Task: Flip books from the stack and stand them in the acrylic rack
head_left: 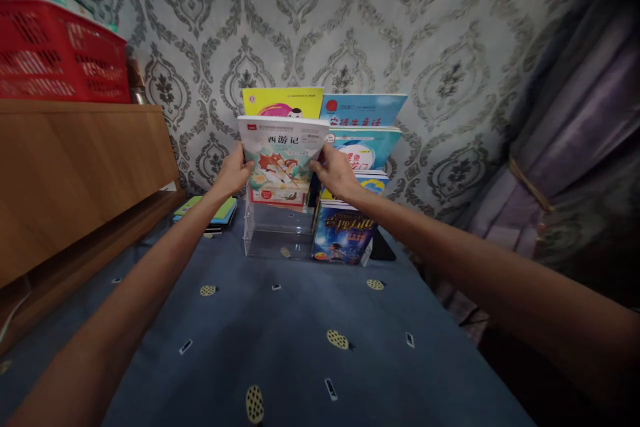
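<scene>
Left hand [233, 172] and right hand [337, 173] grip a book [280, 157], seemingly not yet seated, at the rack's [277, 245] left edge; books [345, 233] line its right.

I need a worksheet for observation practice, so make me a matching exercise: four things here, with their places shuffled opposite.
1. White-covered book
2. Red basket
3. Clear rack
4. Curtain

A. Standing on the blue cloth
B. Hanging at the picture's right
C. Between the left hand and right hand
D. On top of the wooden cabinet

Pairs: 1-C, 2-D, 3-A, 4-B
</scene>
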`<state>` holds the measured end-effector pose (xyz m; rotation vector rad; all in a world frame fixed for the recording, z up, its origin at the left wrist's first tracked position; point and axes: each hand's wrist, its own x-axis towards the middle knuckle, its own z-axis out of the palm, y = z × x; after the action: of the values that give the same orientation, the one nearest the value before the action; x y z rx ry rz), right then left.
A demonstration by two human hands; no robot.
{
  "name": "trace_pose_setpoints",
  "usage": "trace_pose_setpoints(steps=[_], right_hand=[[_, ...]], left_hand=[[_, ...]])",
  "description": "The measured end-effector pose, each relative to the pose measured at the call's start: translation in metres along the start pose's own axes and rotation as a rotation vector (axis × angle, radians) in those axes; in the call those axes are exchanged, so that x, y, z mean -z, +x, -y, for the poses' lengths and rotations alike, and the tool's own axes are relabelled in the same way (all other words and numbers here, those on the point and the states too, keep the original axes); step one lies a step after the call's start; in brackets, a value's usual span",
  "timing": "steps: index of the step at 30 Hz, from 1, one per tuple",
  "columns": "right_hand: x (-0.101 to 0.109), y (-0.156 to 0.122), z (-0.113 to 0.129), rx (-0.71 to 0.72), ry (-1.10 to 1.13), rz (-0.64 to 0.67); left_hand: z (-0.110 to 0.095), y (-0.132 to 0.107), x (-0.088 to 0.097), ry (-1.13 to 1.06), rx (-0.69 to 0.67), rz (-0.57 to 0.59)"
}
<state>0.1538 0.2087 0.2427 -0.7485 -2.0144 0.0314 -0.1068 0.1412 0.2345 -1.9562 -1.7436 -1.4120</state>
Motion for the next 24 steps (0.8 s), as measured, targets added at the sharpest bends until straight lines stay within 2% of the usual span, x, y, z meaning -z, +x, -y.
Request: trace_pose_setpoints(steps=[5,11,19,24], right_hand=[[0.001,0.017,0.008,0.015,-0.072,-0.110],[0.000,0.021,0.014,0.157,-0.045,-0.197],[0.003,0.003,0.015,0.130,-0.083,-0.156],[-0.006,-0.019,0.014,-0.015,-0.004,-0.059]], left_hand=[[-0.005,0.009,-0.004,0.156,0.080,-0.041],[0.000,0.009,-0.007,0.124,0.160,-0.038],[0.008,0.009,-0.007,0.095,0.107,-0.069],[0.017,0.015,-0.013,0.015,0.053,-0.054]])
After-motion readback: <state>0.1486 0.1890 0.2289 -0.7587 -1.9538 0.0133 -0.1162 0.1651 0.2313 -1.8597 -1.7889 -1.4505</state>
